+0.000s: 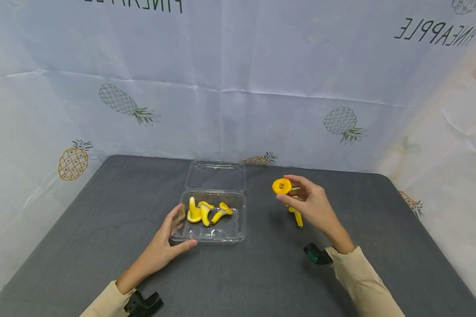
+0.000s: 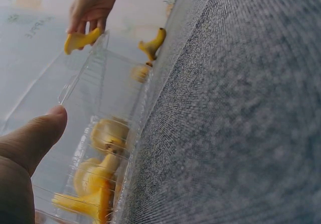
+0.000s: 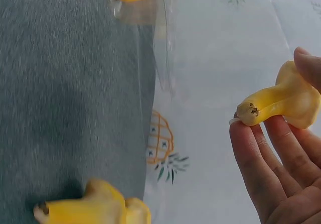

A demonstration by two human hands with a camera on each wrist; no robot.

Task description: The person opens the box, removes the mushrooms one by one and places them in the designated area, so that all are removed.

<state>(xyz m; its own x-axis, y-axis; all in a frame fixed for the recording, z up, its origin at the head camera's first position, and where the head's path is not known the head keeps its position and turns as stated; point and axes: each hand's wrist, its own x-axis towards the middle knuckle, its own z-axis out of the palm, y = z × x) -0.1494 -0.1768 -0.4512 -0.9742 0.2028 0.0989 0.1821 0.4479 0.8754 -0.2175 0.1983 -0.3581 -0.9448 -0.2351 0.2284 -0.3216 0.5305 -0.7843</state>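
Note:
A clear plastic clamshell box [image 1: 234,229] sits on the table with its lid [image 1: 216,177] folded back. Inside lie three yellow chanterelle-like mushrooms [image 1: 204,213]. My left hand [image 1: 158,253] grips the box's near-left corner, fingers along the left wall and thumb by the front rim. To the right of the box, my right hand [image 1: 313,204] holds another yellow mushroom [image 3: 271,102] above the table, pinched between thumb and fingertips, its cap [image 1: 280,186] towards the box. Below that hand, at least one yellow mushroom [image 1: 298,217] lies on the table, partly hidden in the head view.
The grey table [image 1: 262,277] ends at the back against a white curtain [image 1: 230,123] printed with pineapples. The raised lid edge stands behind the box. Dark wrist straps [image 1: 317,254] are on both wrists.

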